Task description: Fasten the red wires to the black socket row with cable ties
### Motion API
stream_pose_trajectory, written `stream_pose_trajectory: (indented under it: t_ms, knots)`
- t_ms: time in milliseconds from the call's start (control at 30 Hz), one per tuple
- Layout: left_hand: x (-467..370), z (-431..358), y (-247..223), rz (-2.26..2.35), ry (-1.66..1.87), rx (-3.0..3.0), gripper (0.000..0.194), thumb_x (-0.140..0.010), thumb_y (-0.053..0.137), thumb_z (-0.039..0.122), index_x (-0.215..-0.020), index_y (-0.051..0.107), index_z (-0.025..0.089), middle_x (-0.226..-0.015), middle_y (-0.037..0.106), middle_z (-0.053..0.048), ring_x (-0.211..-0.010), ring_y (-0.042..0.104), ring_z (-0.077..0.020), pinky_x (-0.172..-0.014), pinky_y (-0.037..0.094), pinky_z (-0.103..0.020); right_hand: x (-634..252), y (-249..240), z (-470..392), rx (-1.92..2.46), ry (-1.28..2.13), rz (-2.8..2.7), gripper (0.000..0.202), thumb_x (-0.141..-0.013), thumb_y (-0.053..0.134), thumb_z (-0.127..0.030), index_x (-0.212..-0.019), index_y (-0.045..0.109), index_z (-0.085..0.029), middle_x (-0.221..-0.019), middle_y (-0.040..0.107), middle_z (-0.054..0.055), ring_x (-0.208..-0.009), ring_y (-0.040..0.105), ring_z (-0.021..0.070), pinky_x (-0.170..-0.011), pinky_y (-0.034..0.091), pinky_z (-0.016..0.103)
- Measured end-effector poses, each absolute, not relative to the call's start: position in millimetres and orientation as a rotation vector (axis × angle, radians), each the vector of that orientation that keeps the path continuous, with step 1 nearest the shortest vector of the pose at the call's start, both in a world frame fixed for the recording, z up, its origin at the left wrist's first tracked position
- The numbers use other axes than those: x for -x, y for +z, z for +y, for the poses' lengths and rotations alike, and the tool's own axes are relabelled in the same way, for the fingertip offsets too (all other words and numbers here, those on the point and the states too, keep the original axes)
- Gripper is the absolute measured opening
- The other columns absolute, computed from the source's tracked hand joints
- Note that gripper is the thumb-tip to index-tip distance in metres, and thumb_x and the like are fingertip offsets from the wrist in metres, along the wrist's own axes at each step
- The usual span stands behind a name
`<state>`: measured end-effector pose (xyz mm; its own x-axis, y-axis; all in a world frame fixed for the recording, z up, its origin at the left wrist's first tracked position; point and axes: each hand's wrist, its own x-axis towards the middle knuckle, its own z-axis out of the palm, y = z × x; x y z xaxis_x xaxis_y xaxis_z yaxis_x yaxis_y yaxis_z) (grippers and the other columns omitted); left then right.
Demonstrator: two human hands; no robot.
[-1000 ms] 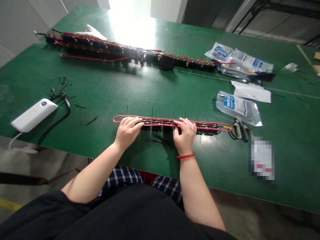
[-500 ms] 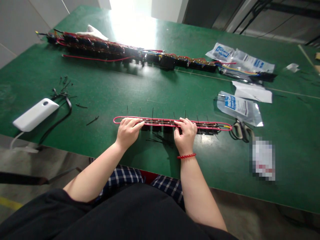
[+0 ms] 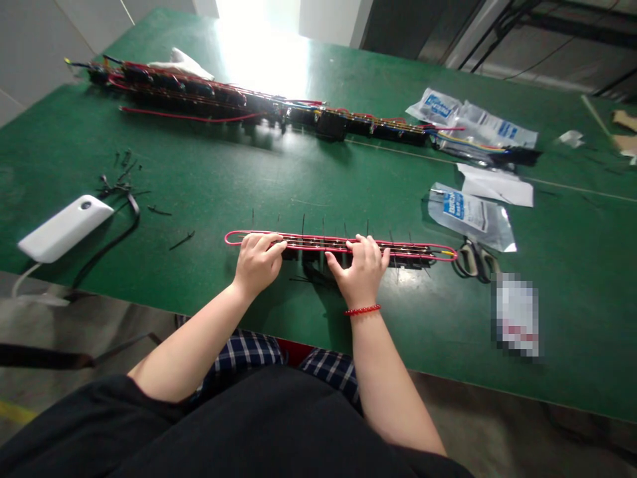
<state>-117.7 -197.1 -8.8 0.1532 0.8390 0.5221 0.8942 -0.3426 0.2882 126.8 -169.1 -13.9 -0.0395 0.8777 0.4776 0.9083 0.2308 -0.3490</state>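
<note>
A long black strip of modules with a red wire point(image 3: 318, 248) looped along it lies lengthwise before me. Several thin black cable ties point(image 3: 304, 224) stick up from its far side. At the left part of the strip, my left hand point(image 3: 257, 262) is closed, its fingers over the far edge and thumb along the near side; the fingertips are partly hidden. My right hand point(image 3: 361, 269) rests right of the strip's middle, fingertips on the wire and thumb spread away to the left. A red bead bracelet point(image 3: 363, 310) circles the right wrist.
Scissors point(image 3: 475, 260) lie beyond the strip's right end, near plastic bags point(image 3: 470, 211). A white device point(image 3: 67, 228) and cable tie offcuts point(image 3: 119, 186) are at left. Along the back of the green table point(image 3: 239, 169) runs a longer wired assembly point(image 3: 330, 125).
My right hand has shifted slightly left, and its thumb has spread away from the fingers. The left hand stays in place on the strip. The view has turned slightly.
</note>
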Motion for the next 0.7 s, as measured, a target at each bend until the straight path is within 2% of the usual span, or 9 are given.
stream_pose_trajectory:
  t_ms: [167, 333, 433, 533, 700]
  knots:
    - [114.2, -200.5, -4.3, -1.674, -0.892, 2.334, 0.013, -0.093, 0.059, 0.026, -0.087, 0.07, 0.024, -0.108, 0.074, -0.006, -0.105, 0.064, -0.0263, -0.093, 0.044, -0.046, -123.3, -13.3, -172.0, 1.629, -0.097, -1.898, 0.056, -0.085, 0.059, -0.071, -0.099, 0.061, -0.017, -0.127, 0.069, 0.019, -0.131, 0.056, 0.0376, -0.117, 0.02, 0.072]
    - [114.6, -198.6, -5.1, -1.67, -0.908, 2.374, 0.016, -0.094, 0.061, 0.033, -0.083, 0.068, 0.023, -0.124, 0.071, -0.008, -0.115, 0.064, -0.0273, -0.1, 0.046, -0.047, -123.2, -13.6, -171.6, 1.483, -0.018, -1.996, 0.046, -0.092, 0.056, -0.063, -0.101, 0.058, -0.018, -0.13, 0.067, 0.019, -0.13, 0.058, 0.0303, -0.121, 0.027, 0.059]
    - [114.9, -197.2, -5.4, -1.644, -0.92, 2.395, 0.018, -0.095, 0.06, 0.033, -0.084, 0.067, 0.022, -0.127, 0.071, -0.008, -0.119, 0.064, -0.0268, -0.103, 0.047, -0.047, -121.2, -12.7, -171.1, 1.454, 0.029, -2.049, 0.05, -0.093, 0.053, -0.062, -0.115, 0.057, -0.017, -0.125, 0.068, 0.016, -0.125, 0.06, 0.0279, -0.119, 0.032, 0.053]
    - [114.6, -197.1, -5.3, -1.65, -0.925, 2.407, 0.018, -0.096, 0.059, 0.033, -0.085, 0.068, 0.022, -0.125, 0.072, -0.008, -0.12, 0.065, -0.0265, -0.105, 0.048, -0.047, -118.8, -10.3, -170.4, 1.503, 0.043, -2.094, 0.057, -0.095, 0.05, -0.062, -0.13, 0.054, -0.017, -0.126, 0.067, 0.015, -0.125, 0.057, 0.0279, -0.117, 0.032, 0.05]
    - [115.0, -197.7, -6.1, -1.68, -0.96, 2.405, 0.016, -0.095, 0.06, 0.033, -0.087, 0.067, 0.022, -0.123, 0.074, -0.008, -0.118, 0.066, -0.0264, -0.104, 0.048, -0.047, -115.4, -5.6, -169.8, 1.563, 0.051, -2.176, 0.059, -0.094, 0.05, -0.064, -0.133, 0.058, -0.021, -0.128, 0.066, 0.011, -0.126, 0.053, 0.0292, -0.116, 0.027, 0.048]
